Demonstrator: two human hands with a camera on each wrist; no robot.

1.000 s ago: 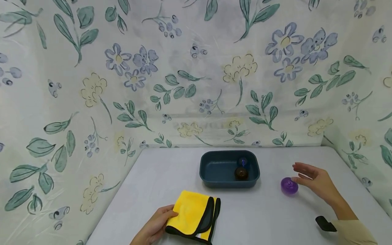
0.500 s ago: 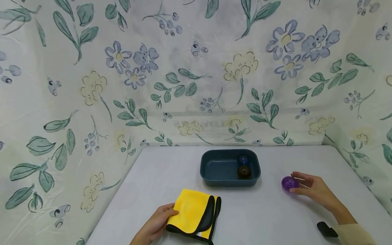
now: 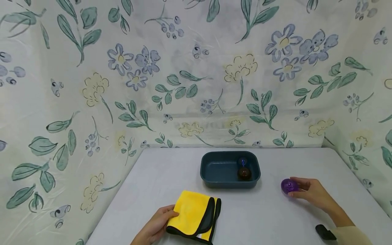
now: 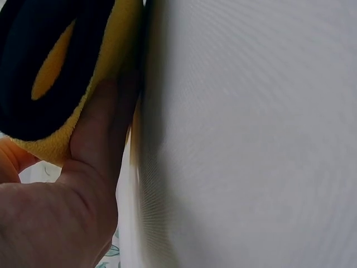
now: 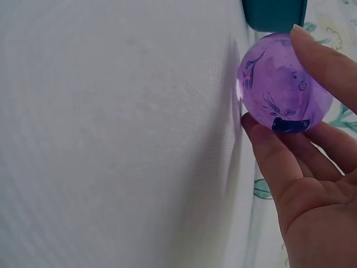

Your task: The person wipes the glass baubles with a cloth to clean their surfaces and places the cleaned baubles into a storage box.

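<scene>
My left hand (image 3: 157, 223) holds a folded yellow cloth (image 3: 188, 212) with dark edging by its left side, low over the white table; in the left wrist view the cloth's thick fold (image 4: 53, 148) lies between thumb and fingers. On the right, my right hand (image 3: 315, 194) has its thumb and fingers around a clear purple ball (image 3: 288, 186). Seen from the right wrist, the purple ball (image 5: 284, 84) sits between the thumb above and the fingers below, very near or on the table surface.
A dark teal tray (image 3: 217, 172) stands at the middle back of the table (image 3: 257, 217). Inside its right half lie a brown ball (image 3: 244, 174) and a blue ball (image 3: 242, 161). A black object (image 3: 325, 232) is by the right sleeve. Floral sheeting (image 3: 183, 68) hangs behind.
My right hand has come down from above and beside the purple ball and closed its fingers around it. The left hand and cloth have stayed in place.
</scene>
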